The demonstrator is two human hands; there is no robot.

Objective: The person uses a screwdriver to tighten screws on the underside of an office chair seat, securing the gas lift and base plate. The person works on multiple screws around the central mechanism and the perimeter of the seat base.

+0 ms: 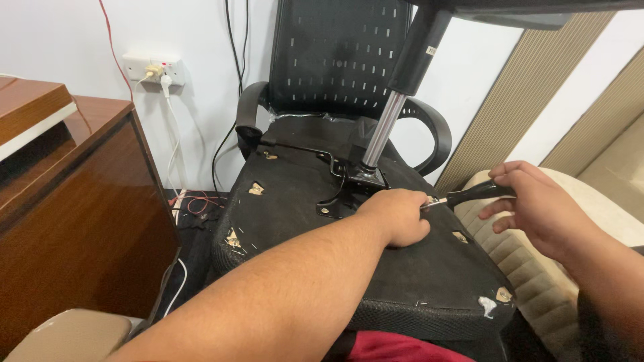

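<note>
Gripped in the right hand (537, 208) is a black-handled screwdriver (469, 195), fingers curled round the handle and closed on it, with the short metal shaft pointing left toward the middle of the seat. Its long axis lies almost level, tilted only slightly downward at the tip end. That tip meets the left hand (397, 216), which is bunched into a loose fist resting on the black fabric underside of an upturned office chair seat (429, 275). Whether those left fingers pinch the shaft or a small fastener I cannot tell; the knuckles hide what lies under them.

So the tool runs from right to left, handle outboard over the beige ribbed cushion (516, 268), point inboard. The left hand is the nearer one to the black metal tilt mechanism plate (349, 181), which sits just beyond it, up the seat, with the chrome gas-lift cylinder (386, 127) rising slantwise out of it. Brass-coloured fittings (255, 190) dot the corners of the seat base, well apart from both hands.

Behind stands the black mesh chair backrest (335, 53), and to the left a brown wooden cabinet (74, 201) below a white wall socket (153, 68).
</note>
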